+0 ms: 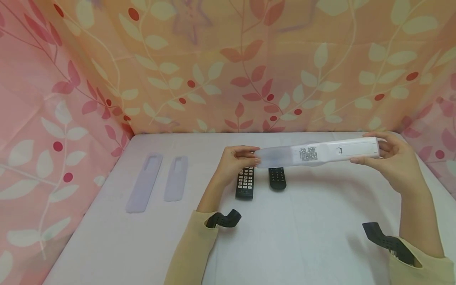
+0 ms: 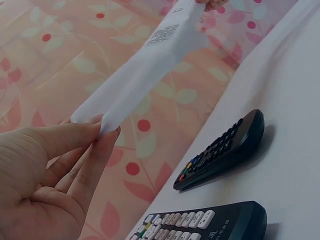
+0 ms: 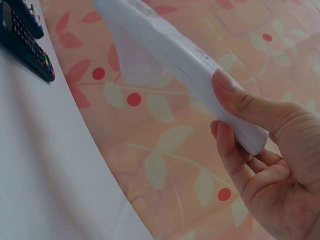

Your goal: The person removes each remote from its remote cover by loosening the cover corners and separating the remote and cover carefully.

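Observation:
A long white remote control (image 1: 358,149) is held up above the table, its back with a battery cover and a printed code label showing. A translucent whitish sleeve (image 1: 274,157) covers its left part. My left hand (image 1: 231,163) pinches the sleeve's left end between thumb and fingers, clearly seen in the left wrist view, where the sleeve (image 2: 117,100) stretches away. My right hand (image 1: 400,160) grips the bare right end of the remote, with the thumb on one side and fingers on the other in the right wrist view. A loose flap of sleeve (image 3: 135,65) hangs beside the remote there.
Two black remotes lie below the held one: one with pale keys (image 1: 245,184), and a smaller one (image 1: 277,179) to its right. Two lilac sleeves, a longer one (image 1: 142,190) and a shorter one (image 1: 175,184), lie at the table's left. Patterned curtains surround the white table (image 1: 285,245).

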